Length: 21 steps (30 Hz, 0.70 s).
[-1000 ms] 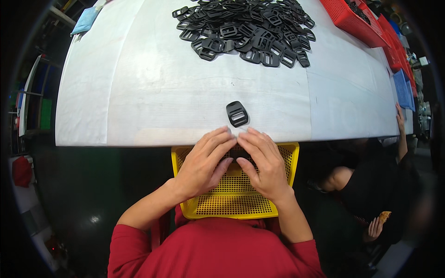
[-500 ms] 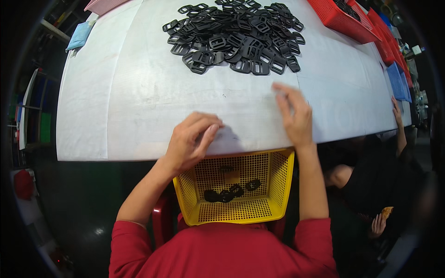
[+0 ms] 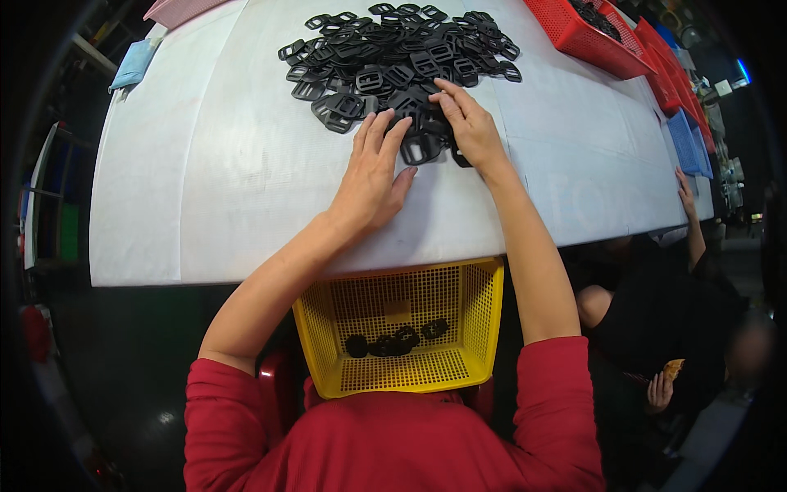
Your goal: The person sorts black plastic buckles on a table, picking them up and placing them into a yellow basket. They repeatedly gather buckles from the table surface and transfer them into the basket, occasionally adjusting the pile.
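Both hands (image 3: pixel 373 176) (image 3: pixel 467 123) outstretched, fingers flat on buckle pile (image 3: pixel 393 61), seemingly ungripped.

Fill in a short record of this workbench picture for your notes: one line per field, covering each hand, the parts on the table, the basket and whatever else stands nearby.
Left hand: left hand flat, fingers spread, at the near edge of the pile
Right hand: right hand on the pile, fingertips among the parts
Parts: pile of black plastic buckles on the white table
Basket: yellow basket below the table edge, a few black pieces inside
Nearby: red baskets at far right; another person's hand at the right edge
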{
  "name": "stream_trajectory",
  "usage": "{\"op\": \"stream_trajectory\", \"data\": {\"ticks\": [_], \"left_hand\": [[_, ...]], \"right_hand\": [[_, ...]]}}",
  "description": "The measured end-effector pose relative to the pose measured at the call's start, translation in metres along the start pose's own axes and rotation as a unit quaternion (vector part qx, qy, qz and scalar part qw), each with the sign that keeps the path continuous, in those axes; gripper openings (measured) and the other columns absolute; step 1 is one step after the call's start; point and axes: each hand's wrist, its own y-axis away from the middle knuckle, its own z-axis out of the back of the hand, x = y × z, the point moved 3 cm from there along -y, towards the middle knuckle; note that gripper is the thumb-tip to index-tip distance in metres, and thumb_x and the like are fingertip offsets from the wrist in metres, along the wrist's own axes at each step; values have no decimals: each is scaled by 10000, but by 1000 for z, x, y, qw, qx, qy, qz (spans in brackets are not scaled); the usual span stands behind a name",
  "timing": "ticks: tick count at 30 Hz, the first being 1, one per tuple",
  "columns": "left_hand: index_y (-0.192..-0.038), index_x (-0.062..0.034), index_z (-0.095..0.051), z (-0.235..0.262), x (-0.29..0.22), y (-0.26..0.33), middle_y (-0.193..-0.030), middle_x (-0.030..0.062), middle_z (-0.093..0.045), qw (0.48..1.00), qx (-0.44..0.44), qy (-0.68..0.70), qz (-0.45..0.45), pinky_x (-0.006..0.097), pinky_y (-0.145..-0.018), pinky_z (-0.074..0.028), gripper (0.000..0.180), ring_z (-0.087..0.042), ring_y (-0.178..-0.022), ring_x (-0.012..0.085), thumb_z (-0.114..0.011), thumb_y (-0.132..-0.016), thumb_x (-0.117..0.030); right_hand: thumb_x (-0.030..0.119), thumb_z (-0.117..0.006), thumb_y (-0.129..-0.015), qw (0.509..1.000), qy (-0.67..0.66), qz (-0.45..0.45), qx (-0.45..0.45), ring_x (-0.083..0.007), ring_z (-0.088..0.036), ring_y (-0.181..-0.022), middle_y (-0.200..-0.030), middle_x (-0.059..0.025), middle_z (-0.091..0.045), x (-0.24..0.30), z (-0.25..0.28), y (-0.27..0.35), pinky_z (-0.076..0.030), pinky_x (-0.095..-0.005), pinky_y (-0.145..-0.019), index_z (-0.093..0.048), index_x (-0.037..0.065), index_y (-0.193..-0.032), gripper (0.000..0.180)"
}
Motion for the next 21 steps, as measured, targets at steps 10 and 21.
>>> {"op": "stream_trajectory", "data": {"ticks": [10, 21], "left_hand": [[-1313, 9, -517, 8, -3, 32, -1462, 206, -385, 997, 23, -77, -21, 471, -1145, -251, 449, -284, -1394, 419, -566, -867, -1], [-1301, 6, -545, -2, -2, 34, -1482, 170, -390, 989, 42, -131, -60, 476, -1140, -247, 383, -275, -1406, 385, -542, -925, -65]], "right_hand": [[270, -632, -819, 942, 166, 288, -51, -285, -611, -868, -825, -78, -657, 15, -46, 22, -481, -420, -781, -697, 121, -792, 165], [329, -677, -771, 947, 160, 262, -93, -234, -547, -981, -884, -45, -622, 9, -43, 39, -423, -387, -848, -689, 107, -808, 225]]}}
